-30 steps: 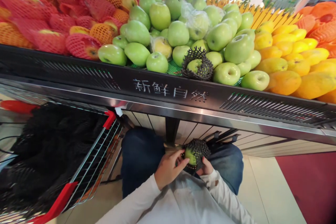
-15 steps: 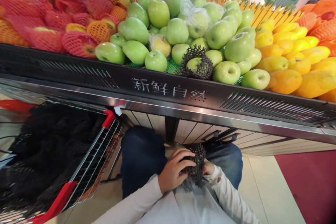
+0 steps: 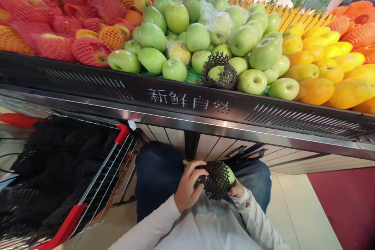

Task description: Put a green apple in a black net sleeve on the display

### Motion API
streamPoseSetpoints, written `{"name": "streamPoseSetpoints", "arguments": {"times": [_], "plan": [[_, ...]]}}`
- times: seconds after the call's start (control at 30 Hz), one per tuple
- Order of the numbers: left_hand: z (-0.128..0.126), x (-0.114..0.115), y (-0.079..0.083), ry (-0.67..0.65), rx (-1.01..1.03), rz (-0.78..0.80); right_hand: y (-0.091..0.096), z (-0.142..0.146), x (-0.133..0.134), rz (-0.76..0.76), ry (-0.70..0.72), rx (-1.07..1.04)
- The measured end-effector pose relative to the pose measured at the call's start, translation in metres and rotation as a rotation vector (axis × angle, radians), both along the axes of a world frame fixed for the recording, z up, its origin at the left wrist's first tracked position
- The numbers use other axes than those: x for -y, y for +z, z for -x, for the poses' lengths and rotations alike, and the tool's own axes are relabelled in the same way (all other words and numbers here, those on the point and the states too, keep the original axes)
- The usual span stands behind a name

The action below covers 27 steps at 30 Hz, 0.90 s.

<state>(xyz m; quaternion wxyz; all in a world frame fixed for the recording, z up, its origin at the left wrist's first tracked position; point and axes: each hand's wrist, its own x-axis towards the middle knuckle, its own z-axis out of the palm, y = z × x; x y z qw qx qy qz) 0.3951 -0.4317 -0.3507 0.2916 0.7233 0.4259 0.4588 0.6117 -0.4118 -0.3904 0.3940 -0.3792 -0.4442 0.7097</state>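
Over my lap a green apple (image 3: 231, 175) sits partly inside a black foam net sleeve (image 3: 216, 181); its bare green side faces right. My left hand (image 3: 190, 187) is closed on the net from the left, fingers curled over it. On the right, my right hand (image 3: 238, 190) grips the apple's lower right side, its fingers partly hidden. In front, on the display, another apple in a black net (image 3: 217, 73) rests at the tray's front edge among loose green apples (image 3: 197, 37).
A wire shopping cart (image 3: 101, 172) with red corners, heaped with black foam nets (image 3: 64, 164), stands at my left. The black display edge (image 3: 187, 99) runs across in front. Net-wrapped fruit (image 3: 90, 50) lies left, yellow fruit (image 3: 318, 90) right.
The net has slid leftward off part of the apple, so its green right side now shows. My left hand has shifted slightly left and my right hand slightly right.
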Motion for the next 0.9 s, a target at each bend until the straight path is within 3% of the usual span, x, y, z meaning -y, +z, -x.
{"name": "streamPoseSetpoints", "arguments": {"times": [0.07, 0.13, 0.3, 0.57, 0.63, 0.73, 0.8, 0.9], "plan": [[-0.003, 0.000, -0.002, 0.104, 0.034, 0.060, 0.005, -0.010, -0.004, -0.053, 0.053, 0.001], [-0.003, 0.000, -0.001, 0.102, 0.093, 0.128, 0.012, -0.016, -0.007, -0.140, 0.062, 0.062], [0.001, 0.002, -0.001, -0.262, 0.141, 0.189, 0.012, -0.024, -0.003, -0.287, 0.058, 0.175], [-0.006, -0.003, -0.012, -0.305, -0.011, 0.300, -0.035, -0.017, 0.018, -0.005, -0.046, 0.041], [-0.006, -0.005, -0.013, -0.331, -0.012, 0.284, -0.036, -0.005, 0.016, 0.013, -0.065, -0.054], [-0.009, -0.006, -0.015, -0.369, -0.063, 0.250, -0.031, 0.014, 0.005, 0.015, -0.096, -0.004], [-0.012, -0.007, -0.018, -0.356, -0.087, 0.266, -0.027, 0.023, -0.001, 0.018, -0.064, 0.040], [-0.013, -0.012, -0.022, -0.316, -0.039, 0.270, -0.023, 0.027, -0.003, 0.049, -0.001, -0.078]]}}
